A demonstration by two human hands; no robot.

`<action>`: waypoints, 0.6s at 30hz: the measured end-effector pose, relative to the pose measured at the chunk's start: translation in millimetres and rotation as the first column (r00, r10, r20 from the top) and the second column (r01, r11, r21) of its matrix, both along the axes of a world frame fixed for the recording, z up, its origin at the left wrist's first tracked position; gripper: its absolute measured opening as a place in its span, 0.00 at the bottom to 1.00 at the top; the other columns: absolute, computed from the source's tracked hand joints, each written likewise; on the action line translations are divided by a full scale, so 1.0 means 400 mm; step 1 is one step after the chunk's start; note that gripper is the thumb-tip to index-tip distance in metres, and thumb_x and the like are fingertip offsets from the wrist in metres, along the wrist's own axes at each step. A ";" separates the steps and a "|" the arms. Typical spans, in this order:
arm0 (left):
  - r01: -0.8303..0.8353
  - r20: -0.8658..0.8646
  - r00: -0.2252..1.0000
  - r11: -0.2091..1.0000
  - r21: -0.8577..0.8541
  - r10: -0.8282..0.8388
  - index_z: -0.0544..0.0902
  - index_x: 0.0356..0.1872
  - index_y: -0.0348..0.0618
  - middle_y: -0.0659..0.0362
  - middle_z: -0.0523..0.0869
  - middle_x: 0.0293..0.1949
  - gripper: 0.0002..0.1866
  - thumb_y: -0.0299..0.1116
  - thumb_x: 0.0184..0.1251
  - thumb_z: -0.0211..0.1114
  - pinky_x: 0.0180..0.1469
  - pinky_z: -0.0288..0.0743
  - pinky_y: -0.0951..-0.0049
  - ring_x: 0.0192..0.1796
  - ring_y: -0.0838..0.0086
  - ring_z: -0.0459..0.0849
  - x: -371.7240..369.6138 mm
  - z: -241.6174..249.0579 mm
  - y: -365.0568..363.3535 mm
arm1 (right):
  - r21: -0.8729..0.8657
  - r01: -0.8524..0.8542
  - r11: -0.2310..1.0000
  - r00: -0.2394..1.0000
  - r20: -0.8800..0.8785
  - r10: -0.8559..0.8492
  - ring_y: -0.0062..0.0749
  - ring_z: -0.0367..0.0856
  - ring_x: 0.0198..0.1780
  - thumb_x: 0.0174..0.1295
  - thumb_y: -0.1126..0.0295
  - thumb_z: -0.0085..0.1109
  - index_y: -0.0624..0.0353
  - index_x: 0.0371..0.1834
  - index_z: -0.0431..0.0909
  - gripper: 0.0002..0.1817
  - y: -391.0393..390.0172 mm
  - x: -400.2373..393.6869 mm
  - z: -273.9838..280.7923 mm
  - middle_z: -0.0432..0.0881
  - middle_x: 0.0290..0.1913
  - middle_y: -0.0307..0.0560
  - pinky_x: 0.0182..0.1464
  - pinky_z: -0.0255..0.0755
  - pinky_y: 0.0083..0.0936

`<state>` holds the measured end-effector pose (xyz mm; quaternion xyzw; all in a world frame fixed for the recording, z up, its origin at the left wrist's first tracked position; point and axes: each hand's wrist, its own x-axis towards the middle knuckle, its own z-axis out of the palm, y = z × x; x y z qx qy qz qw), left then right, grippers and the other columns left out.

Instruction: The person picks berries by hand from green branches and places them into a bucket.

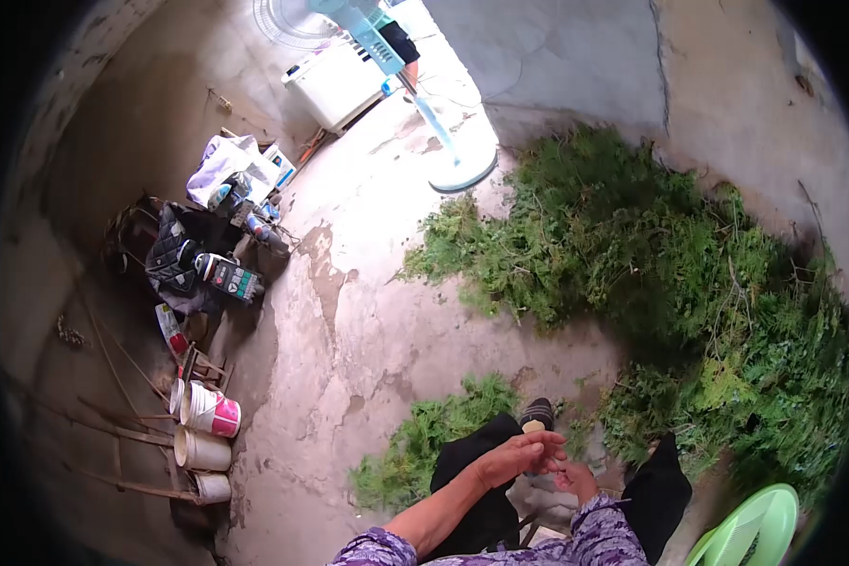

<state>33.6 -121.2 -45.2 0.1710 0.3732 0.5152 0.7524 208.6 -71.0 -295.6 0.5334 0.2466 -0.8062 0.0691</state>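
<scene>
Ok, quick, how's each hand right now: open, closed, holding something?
Left hand: loosely open, nothing visible in it.
Right hand: curled, close beside the left; whether it's closed on something small can't be told.

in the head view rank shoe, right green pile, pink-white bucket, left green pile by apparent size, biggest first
1. Right green pile
2. Left green pile
3. Pink-white bucket
4. Shoe

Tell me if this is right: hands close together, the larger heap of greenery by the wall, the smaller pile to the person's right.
Wrong side: the head view shows the smaller pile to the person's left. Left hand, right hand and larger heap are as stated.
</scene>
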 end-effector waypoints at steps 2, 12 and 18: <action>0.010 -0.005 1.000 1.000 -0.002 -0.010 0.63 0.59 0.37 0.55 0.74 0.48 0.29 0.45 0.62 0.55 0.53 0.67 0.72 0.46 0.74 0.75 0.000 -0.005 0.008 | 0.141 -0.007 0.990 0.986 -0.162 0.030 0.27 0.73 0.26 0.55 0.59 0.58 0.58 0.34 0.73 0.14 -0.008 0.013 0.014 0.73 0.28 0.40 0.31 0.72 0.21; 0.006 -0.024 1.000 1.000 0.025 -0.006 0.64 0.58 0.38 0.56 0.75 0.49 0.26 0.44 0.64 0.54 0.51 0.68 0.74 0.46 0.75 0.76 0.013 0.007 0.022 | -0.331 0.440 0.835 0.815 -0.243 -0.526 0.26 0.74 0.23 0.56 0.71 0.53 0.60 0.31 0.74 0.05 0.019 -0.051 -0.077 0.76 0.26 0.41 0.23 0.67 0.20; -0.022 -0.102 0.995 0.999 -0.031 0.019 0.68 0.55 0.39 0.58 0.78 0.44 0.20 0.40 0.67 0.50 0.45 0.71 0.76 0.41 0.77 0.78 0.018 -0.010 0.017 | 0.000 0.551 0.835 0.789 -0.326 -0.521 0.29 0.70 0.16 0.49 0.77 0.56 0.61 0.23 0.72 0.03 0.127 -0.072 0.116 0.72 0.18 0.44 0.16 0.64 0.24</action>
